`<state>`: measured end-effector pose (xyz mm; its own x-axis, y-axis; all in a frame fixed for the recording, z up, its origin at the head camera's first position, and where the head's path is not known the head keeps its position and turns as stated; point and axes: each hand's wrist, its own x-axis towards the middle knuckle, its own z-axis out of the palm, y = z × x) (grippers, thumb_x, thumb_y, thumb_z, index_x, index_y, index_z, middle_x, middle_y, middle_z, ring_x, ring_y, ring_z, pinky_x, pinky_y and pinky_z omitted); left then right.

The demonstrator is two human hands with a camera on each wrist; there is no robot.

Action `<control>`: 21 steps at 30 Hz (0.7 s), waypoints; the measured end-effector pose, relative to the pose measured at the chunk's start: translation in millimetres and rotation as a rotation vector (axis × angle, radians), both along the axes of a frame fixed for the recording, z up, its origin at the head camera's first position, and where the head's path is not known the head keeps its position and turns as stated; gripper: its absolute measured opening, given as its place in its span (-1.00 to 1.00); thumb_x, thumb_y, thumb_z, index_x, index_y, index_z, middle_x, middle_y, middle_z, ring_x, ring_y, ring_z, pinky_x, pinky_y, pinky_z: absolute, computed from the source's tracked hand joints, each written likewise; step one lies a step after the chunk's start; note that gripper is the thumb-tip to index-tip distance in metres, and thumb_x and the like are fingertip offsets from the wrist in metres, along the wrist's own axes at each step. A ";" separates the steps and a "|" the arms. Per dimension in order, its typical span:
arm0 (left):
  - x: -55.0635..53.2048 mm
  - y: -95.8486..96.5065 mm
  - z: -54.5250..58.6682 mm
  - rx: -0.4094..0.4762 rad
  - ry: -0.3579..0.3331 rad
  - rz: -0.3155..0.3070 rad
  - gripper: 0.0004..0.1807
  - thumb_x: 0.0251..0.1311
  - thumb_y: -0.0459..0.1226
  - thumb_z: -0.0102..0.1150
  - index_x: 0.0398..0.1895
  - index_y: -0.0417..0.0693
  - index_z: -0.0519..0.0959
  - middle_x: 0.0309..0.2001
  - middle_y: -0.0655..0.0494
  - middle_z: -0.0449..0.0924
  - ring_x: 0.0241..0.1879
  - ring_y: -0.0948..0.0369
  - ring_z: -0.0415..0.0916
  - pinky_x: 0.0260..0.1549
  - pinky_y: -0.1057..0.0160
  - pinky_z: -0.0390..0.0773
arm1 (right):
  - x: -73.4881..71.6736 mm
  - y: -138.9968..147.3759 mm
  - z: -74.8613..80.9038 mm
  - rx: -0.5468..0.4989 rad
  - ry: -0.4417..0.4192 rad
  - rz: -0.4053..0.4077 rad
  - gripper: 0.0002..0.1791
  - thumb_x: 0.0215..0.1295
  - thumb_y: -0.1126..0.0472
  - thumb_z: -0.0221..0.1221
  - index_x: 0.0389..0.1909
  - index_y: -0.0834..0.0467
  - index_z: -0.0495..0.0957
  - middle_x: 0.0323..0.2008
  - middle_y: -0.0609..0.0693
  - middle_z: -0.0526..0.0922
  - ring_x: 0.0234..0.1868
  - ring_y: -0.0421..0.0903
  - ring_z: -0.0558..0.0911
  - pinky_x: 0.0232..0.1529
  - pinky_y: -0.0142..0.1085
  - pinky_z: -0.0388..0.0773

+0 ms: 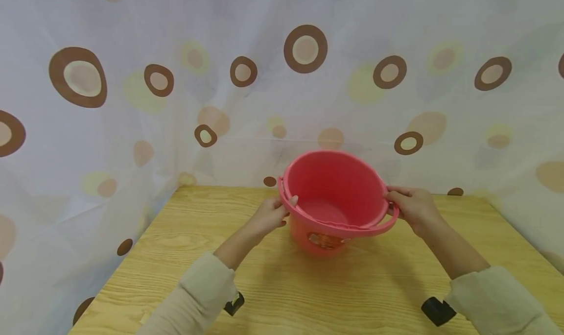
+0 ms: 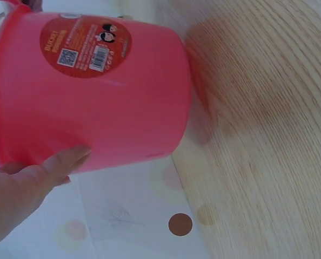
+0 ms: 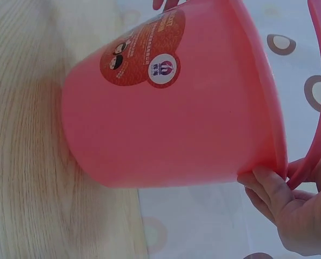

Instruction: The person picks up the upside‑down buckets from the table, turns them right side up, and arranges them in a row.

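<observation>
A pink plastic bucket [image 1: 337, 183] is at the middle of the wooden table, its mouth tilted toward me. Its handle [image 1: 372, 231] hangs down over the near side of the rim in the head view. My left hand [image 1: 267, 218] grips the left rim, thumb over the edge and fingers against the outer wall. On the opposite side, my right hand [image 1: 416, 208] holds the rim by the handle's end. A round orange label [image 2: 86, 46] with a barcode is stuck on the outer wall. Whether the base touches the table is hard to tell.
The wooden table [image 1: 176, 242] has a light grain. Behind it and at both sides hangs a pale curtain [image 1: 264, 100] with brown and yellow circles. A black device [image 1: 438, 310] shows at the right sleeve, another [image 1: 234, 304] at the left.
</observation>
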<state>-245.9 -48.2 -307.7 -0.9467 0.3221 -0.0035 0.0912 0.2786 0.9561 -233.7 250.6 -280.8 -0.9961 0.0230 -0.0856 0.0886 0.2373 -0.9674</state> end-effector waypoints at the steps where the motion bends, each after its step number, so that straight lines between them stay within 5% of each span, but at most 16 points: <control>1: 0.1 -1.1 -0.2 -0.013 0.014 -0.018 -0.56 0.36 -0.08 -0.12 0.13 -0.16 0.48 0.16 -0.10 0.47 0.14 -0.03 0.39 0.06 -0.05 0.47 | 0.2 0.9 -0.1 -0.004 -0.002 0.000 -0.39 0.38 0.19 -0.04 0.32 0.47 0.08 -0.50 -0.31 0.58 -0.46 -0.44 0.63 -0.31 -0.54 0.59; 6: -0.1 -5.5 -0.9 -0.045 0.040 -0.098 -0.53 0.39 -0.10 -0.18 0.25 -0.13 0.37 0.29 -0.09 0.33 0.29 -0.07 0.24 0.13 -0.11 0.38 | 0.7 4.9 -0.3 -0.015 0.002 0.007 -0.38 0.38 0.19 -0.05 0.32 0.48 0.06 -0.51 -0.31 0.58 -0.47 -0.43 0.64 -0.33 -0.55 0.58; 13: -1.0 -8.7 -2.0 0.027 -0.050 -0.108 -0.50 0.41 -0.17 -0.27 0.32 -0.22 0.26 0.35 -0.14 0.23 0.36 -0.12 0.13 0.26 -0.16 0.20 | 1.6 6.5 -1.1 -0.011 0.003 0.014 -0.38 0.38 0.19 -0.05 0.31 0.49 0.07 -0.52 -0.32 0.59 -0.47 -0.42 0.64 -0.31 -0.52 0.59; 21: -3.8 -10.5 -7.0 0.257 -0.140 -0.053 -0.57 0.11 -0.37 -0.35 -0.08 -0.46 0.45 0.27 -0.30 0.29 0.32 -0.14 0.16 0.29 -0.26 0.01 | 1.7 7.7 -3.2 0.012 -0.006 0.029 -0.37 0.39 0.15 -0.05 0.32 0.47 0.08 -0.50 -0.32 0.60 -0.45 -0.42 0.63 -0.29 -0.52 0.59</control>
<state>-249.7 -58.7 -314.8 -0.9248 0.3778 -0.0449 -0.0385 0.0244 0.9990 -232.0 258.2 -283.9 -0.9958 -0.0052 -0.0915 0.0873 0.2517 -0.9639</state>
